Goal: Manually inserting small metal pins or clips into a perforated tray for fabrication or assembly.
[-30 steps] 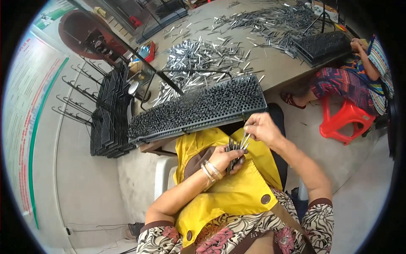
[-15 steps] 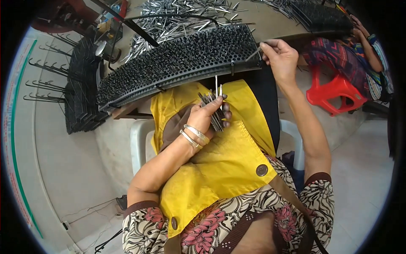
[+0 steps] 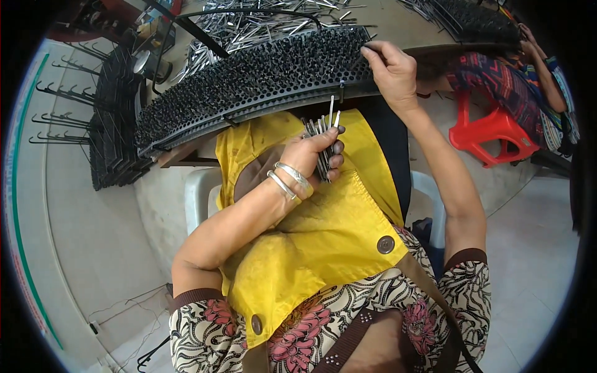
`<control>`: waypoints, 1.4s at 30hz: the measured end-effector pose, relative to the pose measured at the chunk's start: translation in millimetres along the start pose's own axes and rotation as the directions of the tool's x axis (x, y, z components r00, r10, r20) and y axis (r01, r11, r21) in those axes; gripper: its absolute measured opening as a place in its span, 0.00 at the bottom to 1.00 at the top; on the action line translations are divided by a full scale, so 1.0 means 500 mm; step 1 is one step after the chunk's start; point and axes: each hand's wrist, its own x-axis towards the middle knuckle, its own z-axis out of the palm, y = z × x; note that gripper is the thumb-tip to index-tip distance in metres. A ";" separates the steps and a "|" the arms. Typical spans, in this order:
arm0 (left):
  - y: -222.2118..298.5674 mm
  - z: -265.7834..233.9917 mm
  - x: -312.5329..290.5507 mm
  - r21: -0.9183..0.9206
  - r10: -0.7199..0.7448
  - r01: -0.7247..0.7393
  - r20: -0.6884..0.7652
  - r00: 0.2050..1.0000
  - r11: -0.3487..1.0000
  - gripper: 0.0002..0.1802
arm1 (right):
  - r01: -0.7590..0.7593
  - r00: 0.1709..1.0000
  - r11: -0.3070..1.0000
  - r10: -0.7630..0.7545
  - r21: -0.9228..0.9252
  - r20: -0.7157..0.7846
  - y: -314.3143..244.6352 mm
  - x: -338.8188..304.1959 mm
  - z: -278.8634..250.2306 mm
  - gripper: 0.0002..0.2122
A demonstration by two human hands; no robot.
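Observation:
My left hand (image 3: 316,152) is closed round a bundle of thin metal rods (image 3: 324,163) over the yellow apron (image 3: 323,217). Two of the rods stick up higher than the others. Close in front lies a long black perforated rack (image 3: 255,78), its holes densely filled with short dark rods. At the rack's right end my right hand (image 3: 396,73) pinches a thin metal rod, which slants down toward the holes and is hard to see against the dark rack.
Loose silvery rods (image 3: 261,22) lie heaped on the table behind the rack. Black racks with hooked wires (image 3: 115,118) are stacked at left. At right are a red plastic stool (image 3: 488,133), another person's arm (image 3: 544,78) and a second black rack (image 3: 476,25).
My right hand has moved left and away from me, bringing its rod over the rack's right end. The left hand has shifted slightly, still gripping the bundle.

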 end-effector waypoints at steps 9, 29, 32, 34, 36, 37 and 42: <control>-0.027 -0.019 -0.002 -0.151 -0.046 0.047 0.014 0.999 0.987 0.08 | 0.367 0.893 0.871 -0.234 -0.325 0.384 0.002 0.013 0.011 0.03; -0.025 -0.035 -0.009 -0.142 -0.068 0.081 0.096 0.993 0.987 0.10 | 0.492 0.800 0.739 -0.176 -0.460 0.574 -0.024 0.021 0.020 0.07; -0.024 -0.034 -0.010 -0.147 -0.076 0.087 0.080 0.994 0.985 0.10 | 0.492 0.798 0.737 -0.170 -0.463 0.578 -0.025 0.023 0.021 0.08; -0.026 -0.035 -0.010 -0.153 -0.068 0.083 0.105 0.992 0.985 0.10 | 0.512 0.769 0.734 -0.161 -0.446 0.619 -0.016 0.025 0.018 0.08; -0.025 -0.033 -0.013 -0.146 -0.072 0.086 0.097 0.993 0.986 0.10 | 0.520 0.757 0.740 -0.168 -0.426 0.632 -0.011 0.029 0.018 0.08; -0.024 -0.032 -0.013 -0.143 -0.075 0.087 0.088 0.993 0.986 0.10 | 0.529 0.742 0.747 -0.176 -0.403 0.647 -0.009 0.030 0.017 0.08; -0.026 -0.037 -0.011 -0.167 -0.084 0.098 0.088 0.993 0.981 0.09 | 0.516 0.744 0.780 -0.202 -0.355 0.637 -0.008 0.034 0.021 0.08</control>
